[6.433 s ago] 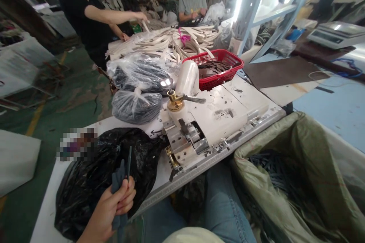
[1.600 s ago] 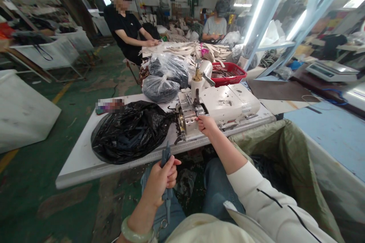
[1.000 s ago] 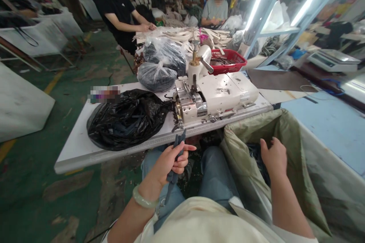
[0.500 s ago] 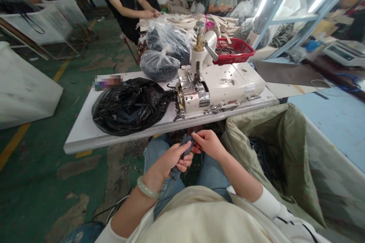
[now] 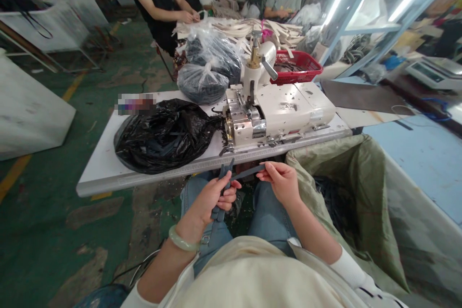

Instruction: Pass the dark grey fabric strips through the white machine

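Note:
My left hand (image 5: 215, 197) is closed round a small bundle of dark grey strips (image 5: 221, 191) above my lap. My right hand (image 5: 283, 182) pinches one dark strip (image 5: 248, 171) by its end, stretched sideways between the two hands. Both hands hover just below the front edge of the white work table (image 5: 104, 173). On that table, straight ahead, sits a cream-coloured machine (image 5: 277, 110) with a metal head at its left end. Left of the machine lies an open black plastic bag (image 5: 162, 134) of dark strips.
An olive sack (image 5: 361, 187) holding dark strips stands open at my right. Behind the machine are tied clear bags (image 5: 207, 65), a red basket (image 5: 298, 65) and a heap of pale strips (image 5: 249, 33). Two other people work at the far table. A scale (image 5: 431, 70) sits far right.
My right hand went from the machine to the olive sack, then came back to the bundle. It has now drawn one strip out sideways to the right.

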Demonstrator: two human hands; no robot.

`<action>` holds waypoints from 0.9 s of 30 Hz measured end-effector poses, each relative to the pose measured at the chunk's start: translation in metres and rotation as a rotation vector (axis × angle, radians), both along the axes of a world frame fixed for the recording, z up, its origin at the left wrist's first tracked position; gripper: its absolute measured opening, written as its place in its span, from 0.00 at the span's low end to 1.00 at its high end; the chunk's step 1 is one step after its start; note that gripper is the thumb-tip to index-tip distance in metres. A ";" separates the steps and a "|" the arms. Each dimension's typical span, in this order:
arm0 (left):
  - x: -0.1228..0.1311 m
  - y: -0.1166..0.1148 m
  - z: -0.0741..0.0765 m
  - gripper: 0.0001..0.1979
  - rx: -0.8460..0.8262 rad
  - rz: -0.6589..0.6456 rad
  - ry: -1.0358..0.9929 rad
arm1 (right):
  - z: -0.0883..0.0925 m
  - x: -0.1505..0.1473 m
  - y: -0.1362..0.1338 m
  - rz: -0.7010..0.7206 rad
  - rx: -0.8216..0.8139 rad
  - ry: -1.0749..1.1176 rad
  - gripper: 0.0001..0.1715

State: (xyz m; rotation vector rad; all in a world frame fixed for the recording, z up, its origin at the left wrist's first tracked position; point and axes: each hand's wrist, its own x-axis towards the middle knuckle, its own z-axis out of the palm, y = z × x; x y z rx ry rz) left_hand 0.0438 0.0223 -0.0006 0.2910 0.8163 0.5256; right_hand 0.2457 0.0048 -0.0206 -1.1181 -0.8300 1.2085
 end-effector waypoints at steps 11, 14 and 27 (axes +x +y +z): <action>-0.012 -0.003 0.016 0.15 0.468 0.054 0.226 | 0.005 0.015 -0.019 0.367 0.149 0.086 0.21; -0.012 -0.004 0.024 0.15 0.551 0.010 0.319 | 0.005 0.011 -0.017 0.410 -0.023 0.247 0.32; -0.017 0.012 0.010 0.22 0.399 0.136 0.297 | -0.002 -0.009 0.085 0.456 -0.182 -0.059 0.23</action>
